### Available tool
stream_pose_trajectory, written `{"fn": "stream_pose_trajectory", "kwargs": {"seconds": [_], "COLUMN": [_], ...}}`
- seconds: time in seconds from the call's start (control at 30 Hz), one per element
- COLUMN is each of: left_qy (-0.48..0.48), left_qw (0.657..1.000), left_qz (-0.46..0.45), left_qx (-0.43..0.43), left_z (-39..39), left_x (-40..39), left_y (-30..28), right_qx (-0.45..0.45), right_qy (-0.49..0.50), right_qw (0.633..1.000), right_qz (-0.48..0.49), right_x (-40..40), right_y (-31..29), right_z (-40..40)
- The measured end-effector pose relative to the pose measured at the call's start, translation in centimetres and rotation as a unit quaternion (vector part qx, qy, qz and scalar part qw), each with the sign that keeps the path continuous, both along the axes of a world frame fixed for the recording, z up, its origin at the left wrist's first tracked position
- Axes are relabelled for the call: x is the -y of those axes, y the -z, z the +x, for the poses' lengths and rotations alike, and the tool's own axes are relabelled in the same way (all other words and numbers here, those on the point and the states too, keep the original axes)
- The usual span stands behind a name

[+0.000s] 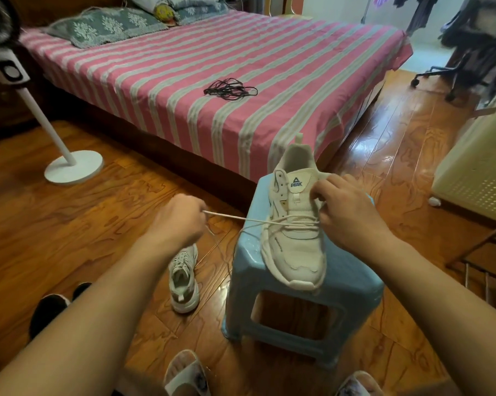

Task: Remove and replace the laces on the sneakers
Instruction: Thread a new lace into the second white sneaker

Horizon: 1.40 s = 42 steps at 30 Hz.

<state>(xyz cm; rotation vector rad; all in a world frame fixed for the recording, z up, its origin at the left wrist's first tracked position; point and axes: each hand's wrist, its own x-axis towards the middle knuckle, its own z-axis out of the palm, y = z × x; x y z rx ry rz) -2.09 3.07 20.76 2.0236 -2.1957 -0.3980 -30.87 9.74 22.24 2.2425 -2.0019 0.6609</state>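
Fingers [319, 190] of my right hand [346, 207] pinch the cream sneaker [294, 235] at its eyelets while my left hand [178, 221], curled, pulls its lace [235, 219] taut sideways.

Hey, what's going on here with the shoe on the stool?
A person is working the lace out of a white sneaker that sits on a light blue plastic stool. The left hand grips the cream lace and holds it taut out to the side, while the right hand rests on the shoe's upper by the eyelets. The top eyelets are already empty; the lower ones are still laced. The other sneaker lies on the floor, and a bundle of black laces waits on the striped bed.
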Motion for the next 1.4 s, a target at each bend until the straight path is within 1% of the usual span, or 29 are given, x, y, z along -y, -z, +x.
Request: {"fn": "stream_pose_trajectory", "kwargs": {"seconds": [0.1,0.17,0.2,0.23,0.3,0.33,0.37,0.4,0.43,0.47,0.53,0.6,0.63,0.67,0.7,0.73,0.77,0.8,0.83,0.87,0.93,1.0,1.1,1.13,1.2,1.23,1.3,1.37,1.4], "left_qy": [-0.141,-0.247,-0.297,-0.344,-0.399,-0.417,-0.436,-0.458,-0.477,-0.492,-0.476,-0.374,-0.303,-0.226,-0.145,-0.062,0.022,0.098,0.163,0.213,0.265,0.259,0.239,0.231,0.187,0.145,0.059,0.037,0.037], "left_qw": [0.982,0.937,0.896,0.83,0.637,0.541,0.467,0.43,0.43,0.471,0.618,0.746,0.793,0.826,0.843,0.851,0.855,0.859,0.862,0.865,0.873,0.876,0.873,0.873,0.881,0.884,0.848,0.798,0.789], "left_qz": [0.098,0.132,0.125,0.108,0.075,0.06,0.046,0.035,0.035,0.047,0.085,0.121,0.113,0.084,0.056,0.036,0.03,0.04,0.065,0.094,0.142,0.173,0.23,0.251,0.258,0.234,0.209,0.223,0.219], "left_qx": [-0.076,-0.208,-0.306,-0.425,-0.656,-0.728,-0.768,-0.778,-0.766,-0.73,-0.62,-0.537,-0.517,-0.509,-0.515,-0.52,-0.517,-0.501,-0.476,-0.444,-0.383,-0.37,-0.359,-0.349,-0.349,-0.377,-0.484,-0.558,-0.572], "left_z": [4.7,6.8,7.4,7.9,8.8,9.6,10.4,11.4,12.1,12.7,12.4,9.7,7.5,5.2,2.7,0.6,-1.2,-2.5,-3.5,-4.3,-5.3,-5.7,-5.2,-5.0,-4.9,-5.1,-5.8,-6.8,-7.3], "left_x": [1.5,1.8,2.0,2.3,3.1,3.7,4.1,4.5,4.6,4.8,4.5,3.6,2.9,2.2,0.9,-0.5,-2.3,-4.0,-5.5,-6.7,-8.1,-8.5,-8.2,-8.1,-7.9,-7.7,-7.6,-7.8,-8.0], "left_y": [1.3,2.4,2.6,2.4,1.3,0.9,0.7,1.2,2.0,3.2,4.6,3.4,1.9,0.2,-1.8,-3.6,-5.1,-6.0,-6.7,-6.9,-6.7,-6.5,-6.7,-6.6,-6.1,-5.7,-5.1,-4.6,-4.3], "right_qx": [0.005,0.005,0.004,0.003,-0.003,-0.004,-0.004,-0.005,-0.007,-0.007,-0.012,-0.027,-0.03,-0.023,0.021,0.11,0.235,0.365,0.446,0.477,0.493,0.517,0.622,0.629,0.6,0.547,0.396,0.308,0.292], "right_qy": [0.008,0.003,0.004,0.008,0.012,0.013,0.019,0.024,0.03,0.034,0.044,0.068,0.084,0.087,0.075,0.053,0.021,-0.026,-0.066,-0.099,-0.087,-0.036,-0.017,-0.009,0.001,0.007,0.015,0.003,-0.002], "right_qw": [1.0,1.0,1.0,1.0,1.0,1.0,1.0,1.0,1.0,0.999,0.999,0.997,0.995,0.993,0.993,0.991,0.971,0.917,0.861,0.837,0.843,0.84,0.762,0.756,0.779,0.817,0.9,0.937,0.945], "right_qz": [0.005,-0.002,-0.005,-0.004,0.001,0.002,0.003,0.002,0.0,-0.004,-0.007,-0.023,-0.047,-0.081,-0.09,-0.05,0.048,0.161,0.233,0.251,0.196,0.16,0.181,0.181,0.18,0.18,0.18,0.163,0.148], "right_x": [0.0,0.0,0.0,0.0,0.1,0.1,0.1,0.1,0.0,-0.1,-0.3,-0.5,-0.6,-0.8,-1.2,-1.5,-2.1,-2.7,-3.3,-3.7,-4.0,-3.8,-3.7,-3.7,-3.9,-4.1,-4.4,-4.7,-4.8], "right_y": [-0.3,-0.6,-0.7,-0.7,-0.6,-0.6,-0.6,-0.5,-0.5,-0.4,-0.1,0.2,0.1,-0.3,-1.1,-2.2,-3.5,-4.6,-5.2,-5.3,-5.0,-4.7,-4.5,-4.3,-3.9,-3.6,-2.9,-1.9,-1.6], "right_z": [-0.4,-0.6,-0.6,-0.7,-0.9,-1.1,-1.1,-1.2,-1.2,-1.2,-0.7,0.2,0.8,1.4,2.2,3.0,3.9,4.8,5.5,5.9,5.9,5.3,4.6,4.5,4.7,4.9,5.5,6.3,6.8]}}
